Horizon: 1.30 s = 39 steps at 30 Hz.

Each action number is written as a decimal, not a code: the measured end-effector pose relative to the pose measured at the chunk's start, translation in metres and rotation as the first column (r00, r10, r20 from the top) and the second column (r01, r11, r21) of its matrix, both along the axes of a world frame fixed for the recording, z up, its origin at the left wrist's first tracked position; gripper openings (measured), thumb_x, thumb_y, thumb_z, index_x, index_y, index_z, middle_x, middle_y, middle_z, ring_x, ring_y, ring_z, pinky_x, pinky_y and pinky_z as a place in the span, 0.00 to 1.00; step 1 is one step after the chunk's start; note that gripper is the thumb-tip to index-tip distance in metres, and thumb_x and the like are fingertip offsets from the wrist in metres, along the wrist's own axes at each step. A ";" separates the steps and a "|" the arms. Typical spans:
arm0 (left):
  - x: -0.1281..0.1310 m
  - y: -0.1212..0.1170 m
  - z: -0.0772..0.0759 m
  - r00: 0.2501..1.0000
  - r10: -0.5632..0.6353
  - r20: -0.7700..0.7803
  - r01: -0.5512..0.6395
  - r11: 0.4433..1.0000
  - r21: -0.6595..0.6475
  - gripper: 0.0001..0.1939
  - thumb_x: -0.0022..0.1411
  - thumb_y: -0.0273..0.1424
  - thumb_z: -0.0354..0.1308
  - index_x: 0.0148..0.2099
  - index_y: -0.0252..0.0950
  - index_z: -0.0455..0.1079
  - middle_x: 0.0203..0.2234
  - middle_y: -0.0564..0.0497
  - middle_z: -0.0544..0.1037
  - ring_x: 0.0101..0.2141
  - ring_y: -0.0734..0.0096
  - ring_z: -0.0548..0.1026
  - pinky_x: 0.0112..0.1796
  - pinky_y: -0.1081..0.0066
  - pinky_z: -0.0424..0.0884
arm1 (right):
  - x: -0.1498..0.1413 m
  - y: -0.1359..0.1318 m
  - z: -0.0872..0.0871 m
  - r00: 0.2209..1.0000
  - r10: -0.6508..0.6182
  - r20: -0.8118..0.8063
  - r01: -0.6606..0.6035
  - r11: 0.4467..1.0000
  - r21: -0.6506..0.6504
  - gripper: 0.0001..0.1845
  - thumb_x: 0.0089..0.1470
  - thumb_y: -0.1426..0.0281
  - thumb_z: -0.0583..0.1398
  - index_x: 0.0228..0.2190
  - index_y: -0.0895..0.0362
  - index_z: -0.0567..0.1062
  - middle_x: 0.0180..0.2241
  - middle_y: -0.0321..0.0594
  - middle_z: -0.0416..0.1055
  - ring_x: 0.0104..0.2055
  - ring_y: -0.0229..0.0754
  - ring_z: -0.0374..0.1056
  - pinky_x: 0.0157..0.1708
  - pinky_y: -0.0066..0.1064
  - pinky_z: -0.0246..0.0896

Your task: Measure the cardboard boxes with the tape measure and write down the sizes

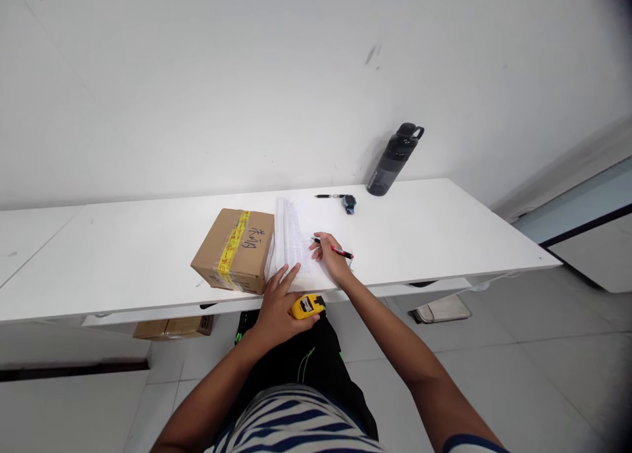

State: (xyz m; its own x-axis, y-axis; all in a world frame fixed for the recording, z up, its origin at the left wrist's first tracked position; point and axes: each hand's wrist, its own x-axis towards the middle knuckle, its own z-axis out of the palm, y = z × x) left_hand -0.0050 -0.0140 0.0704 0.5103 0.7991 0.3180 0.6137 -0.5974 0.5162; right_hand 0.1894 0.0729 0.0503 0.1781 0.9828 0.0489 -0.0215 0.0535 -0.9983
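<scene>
My right hand (pixel 332 259) grips a red and black pen (pixel 340 251) over an open notebook (pixel 296 232) whose left part is covered in handwriting. Between the thumb and palm of my left hand (pixel 276 305) is a yellow tape measure (pixel 306 306), held at the front edge of the table. Two fingers of that hand reach forward onto the lower edge of the notebook. Just left of the notebook is a closed cardboard box (pixel 210 252) with yellow printed tape and black handwriting on its top.
A white table (pixel 409 236) runs along the wall. Behind the notebook's right side lie a black pen (pixel 328 196) and a small dark blue tape measure (pixel 349 204). A dark bottle (pixel 392 160) stands near the wall. Below, another cardboard box (pixel 172 328) is on the floor.
</scene>
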 end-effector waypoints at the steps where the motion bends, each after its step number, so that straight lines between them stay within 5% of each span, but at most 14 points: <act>1: 0.001 0.005 0.005 0.998 -0.022 0.053 0.023 1.000 -0.009 0.16 0.51 0.43 0.66 0.37 0.37 0.78 0.67 0.45 0.57 0.65 0.45 0.53 0.62 0.50 0.53 | 0.001 0.001 -0.001 1.000 -0.004 -0.011 0.004 1.000 0.007 0.30 0.56 0.43 0.51 0.44 0.55 0.69 0.31 0.37 0.73 0.26 0.36 0.67 0.29 0.30 0.63; 5: 0.008 0.040 0.013 0.960 -0.045 0.275 0.098 0.979 -0.181 0.16 0.52 0.41 0.65 0.39 0.36 0.78 0.64 0.42 0.63 0.59 0.50 0.65 0.59 0.55 0.60 | -0.002 -0.005 -0.001 0.998 -0.016 -0.054 0.018 0.999 0.029 0.29 0.55 0.42 0.51 0.42 0.54 0.69 0.31 0.38 0.73 0.27 0.38 0.68 0.32 0.33 0.66; 9: 0.001 0.075 0.006 0.883 0.089 0.461 0.139 0.888 -0.439 0.17 0.51 0.42 0.65 0.40 0.36 0.78 0.48 0.44 0.77 0.44 0.59 0.76 0.46 0.63 0.73 | -0.011 -0.026 0.000 0.998 -0.028 -0.055 0.027 0.999 -0.018 0.30 0.55 0.41 0.50 0.41 0.54 0.69 0.30 0.39 0.73 0.27 0.40 0.70 0.33 0.36 0.68; 13: -0.023 0.087 -0.007 0.700 0.352 0.622 0.131 0.792 -0.596 0.22 0.48 0.46 0.65 0.37 0.32 0.78 0.34 0.44 0.80 0.36 0.59 0.78 0.40 0.62 0.75 | -0.010 -0.053 0.000 0.994 0.060 -0.090 -0.067 0.995 -0.075 0.29 0.56 0.43 0.51 0.39 0.54 0.72 0.28 0.39 0.73 0.25 0.39 0.68 0.29 0.34 0.66; 17: -0.038 0.083 -0.013 0.546 0.400 0.737 0.240 0.768 -0.594 0.26 0.49 0.47 0.64 0.42 0.30 0.77 0.37 0.41 0.81 0.37 0.58 0.79 0.40 0.62 0.74 | 0.012 -0.053 0.012 0.964 0.262 -0.051 -0.267 0.937 -0.224 0.27 0.56 0.46 0.55 0.30 0.58 0.76 0.18 0.34 0.67 0.17 0.35 0.59 0.19 0.29 0.54; 19: -0.039 0.080 -0.011 0.591 0.343 0.730 0.286 0.757 -0.588 0.27 0.50 0.46 0.63 0.45 0.30 0.77 0.39 0.40 0.81 0.38 0.58 0.79 0.40 0.63 0.74 | 0.021 -0.038 0.021 0.942 0.326 0.086 -0.298 0.925 -0.236 0.23 0.56 0.50 0.56 0.30 0.57 0.76 0.18 0.34 0.68 0.18 0.35 0.58 0.20 0.28 0.52; 22: -0.037 0.077 -0.004 0.747 0.210 0.631 0.308 0.731 -0.608 0.26 0.52 0.44 0.64 0.48 0.32 0.76 0.41 0.41 0.81 0.37 0.58 0.79 0.42 0.60 0.74 | 0.023 -0.012 0.027 0.919 0.222 0.325 -0.200 0.975 -0.100 0.16 0.56 0.56 0.57 0.32 0.55 0.75 0.23 0.33 0.70 0.23 0.36 0.62 0.26 0.30 0.57; 25: -0.034 0.074 0.005 0.859 0.047 0.509 0.273 0.800 -0.534 0.17 0.53 0.41 0.65 0.42 0.36 0.79 0.44 0.44 0.81 0.43 0.58 0.78 0.56 0.54 0.65 | 0.015 0.003 0.021 0.918 0.081 0.389 -0.080 0.997 -0.021 0.19 0.58 0.55 0.53 0.24 0.54 0.70 0.20 0.33 0.66 0.25 0.39 0.63 0.31 0.33 0.58; 27: -0.032 0.074 0.010 0.890 -0.041 0.455 0.269 0.852 -0.450 0.11 0.53 0.39 0.65 0.37 0.39 0.80 0.46 0.46 0.80 0.49 0.57 0.75 0.62 0.55 0.55 | 0.012 0.003 0.014 0.914 0.040 0.403 -0.042 0.999 -0.005 0.22 0.58 0.53 0.53 0.19 0.53 0.65 0.18 0.33 0.63 0.26 0.41 0.63 0.31 0.34 0.58; 31: -0.031 0.075 0.013 0.920 -0.110 0.376 0.265 0.881 -0.393 0.11 0.55 0.39 0.64 0.38 0.39 0.79 0.52 0.45 0.77 0.62 0.54 0.62 0.60 0.56 0.59 | 0.013 -0.006 0.006 0.895 0.044 0.445 -0.055 0.998 0.012 0.24 0.55 0.52 0.56 0.16 0.52 0.60 0.18 0.33 0.63 0.28 0.42 0.64 0.31 0.33 0.56; 35: -0.030 0.076 0.012 0.968 -0.175 0.179 0.229 0.905 -0.357 0.15 0.56 0.41 0.64 0.43 0.39 0.78 0.52 0.47 0.77 0.62 0.55 0.62 0.63 0.54 0.52 | 0.013 -0.010 0.005 0.879 0.050 0.474 -0.065 0.998 0.014 0.23 0.56 0.54 0.55 0.16 0.52 0.60 0.20 0.35 0.66 0.28 0.42 0.64 0.31 0.33 0.56; 39: -0.029 0.077 0.010 0.974 -0.181 0.139 0.218 0.917 -0.334 0.16 0.57 0.42 0.62 0.45 0.40 0.77 0.53 0.47 0.76 0.61 0.55 0.62 0.62 0.55 0.53 | 0.012 -0.008 0.003 0.873 0.029 0.486 -0.046 0.999 0.023 0.22 0.56 0.55 0.53 0.17 0.52 0.60 0.21 0.36 0.67 0.28 0.42 0.63 0.31 0.33 0.55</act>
State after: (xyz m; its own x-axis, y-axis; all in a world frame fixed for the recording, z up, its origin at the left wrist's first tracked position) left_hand -0.0342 0.0631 0.0809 0.6499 0.7534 0.1001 0.4328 -0.4752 0.7661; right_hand 0.2010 0.0649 0.0533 0.0867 0.9846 0.1515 0.4631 0.0948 -0.8812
